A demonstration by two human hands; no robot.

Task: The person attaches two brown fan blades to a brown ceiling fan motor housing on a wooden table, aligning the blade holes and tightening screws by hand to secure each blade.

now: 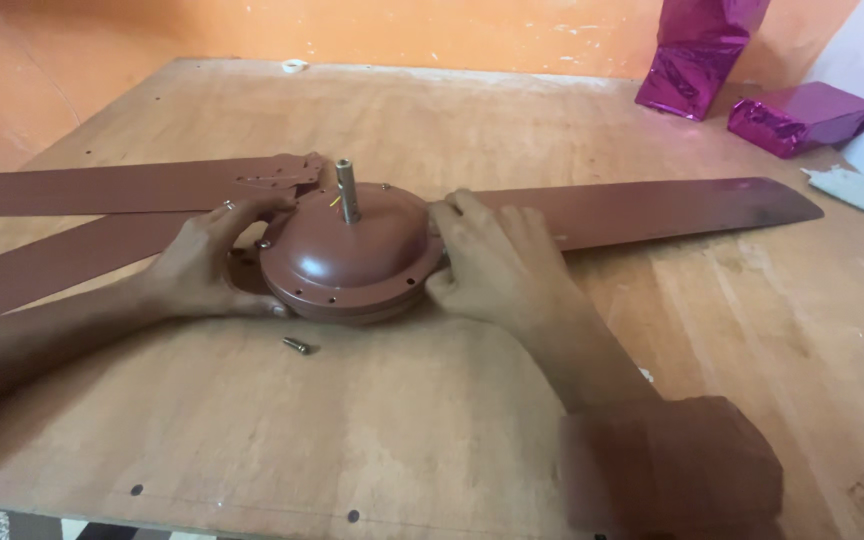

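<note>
Fingers of both hands curl against the fan motor (350,262), which sits mid-table (432,420): left hand (202,262) grips its left rim, right hand (487,262) presses its right rim. Blades (652,208) stretch out both ways. One screw (296,346) lies just before the motor.

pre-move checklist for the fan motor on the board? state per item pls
1. Left hand on the motor housing: ok, fingers against its left rim.
2. Right hand on the housing: ok, against its right rim.
3. Shaft upright and free: ok.
4. Loose screw accounted for: ok, lying on the board just in front of the housing.
5. Right blade fastened to the housing: cannot tell, the hand hides the joint.
6. Rim holes all filled: cannot tell.
</note>
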